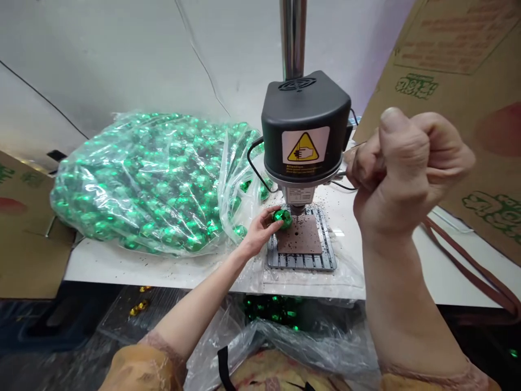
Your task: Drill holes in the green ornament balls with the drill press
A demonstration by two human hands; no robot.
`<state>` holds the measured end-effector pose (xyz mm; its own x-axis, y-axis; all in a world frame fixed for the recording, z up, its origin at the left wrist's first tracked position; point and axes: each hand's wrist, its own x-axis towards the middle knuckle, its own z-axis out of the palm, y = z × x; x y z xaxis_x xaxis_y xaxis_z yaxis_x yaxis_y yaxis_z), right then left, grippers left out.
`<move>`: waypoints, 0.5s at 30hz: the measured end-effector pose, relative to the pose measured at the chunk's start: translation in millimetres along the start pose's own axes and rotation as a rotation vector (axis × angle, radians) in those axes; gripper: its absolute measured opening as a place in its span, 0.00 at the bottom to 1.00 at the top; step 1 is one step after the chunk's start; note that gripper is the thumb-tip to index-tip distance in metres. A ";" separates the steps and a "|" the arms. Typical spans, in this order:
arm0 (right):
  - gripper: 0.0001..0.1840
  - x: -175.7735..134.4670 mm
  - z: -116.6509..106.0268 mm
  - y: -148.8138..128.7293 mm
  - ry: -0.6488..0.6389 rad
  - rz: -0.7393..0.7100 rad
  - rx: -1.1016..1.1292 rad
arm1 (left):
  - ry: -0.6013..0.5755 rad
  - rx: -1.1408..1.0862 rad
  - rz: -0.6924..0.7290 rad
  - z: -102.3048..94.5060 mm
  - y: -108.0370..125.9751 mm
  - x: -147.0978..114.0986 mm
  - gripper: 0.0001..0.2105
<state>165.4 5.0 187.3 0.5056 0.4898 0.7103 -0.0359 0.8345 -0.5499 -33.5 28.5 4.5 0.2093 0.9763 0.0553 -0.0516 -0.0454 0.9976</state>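
My left hand [260,232] pinches a shiny green faceted ball [282,218] between thumb and fingers. The ball is beside the drill bit, at the left rear of a brown square pad [303,240] with a small dark hole. Under the pad lies a slotted metal base plate [329,259]. Above stands a small black drill press [305,114] with a yellow warning sticker. My right hand [401,168] is closed in a fist at the machine's right side, around its feed lever [341,173]; most of the lever is hidden by the fingers.
A large clear plastic bag [146,179] full of green balls lies left of the press. Cardboard boxes [30,244] flank both sides. More green balls [272,308] sit in plastic below the white table's edge [163,276]. Dark shavings are scattered around the base. A brown strap [468,266] lies right.
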 end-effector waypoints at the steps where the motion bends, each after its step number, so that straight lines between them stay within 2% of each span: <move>1: 0.23 -0.3 0.5 -0.6 -0.002 0.004 -0.003 | -0.007 0.009 0.006 2.1 -2.0 -1.0 0.31; 7: 0.23 -1.1 1.7 -1.8 -0.022 -0.021 0.029 | -0.084 0.036 0.022 9.5 -7.5 -1.6 0.31; 15: 0.23 -1.7 1.8 -2.3 -0.006 -0.012 -0.016 | -0.094 0.147 0.040 15.9 -6.2 -3.2 0.30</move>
<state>163.1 2.7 188.1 0.5004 0.4813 0.7197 -0.0161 0.8363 -0.5480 -18.3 22.2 -1.2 0.3004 0.9494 0.0916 0.0806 -0.1209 0.9894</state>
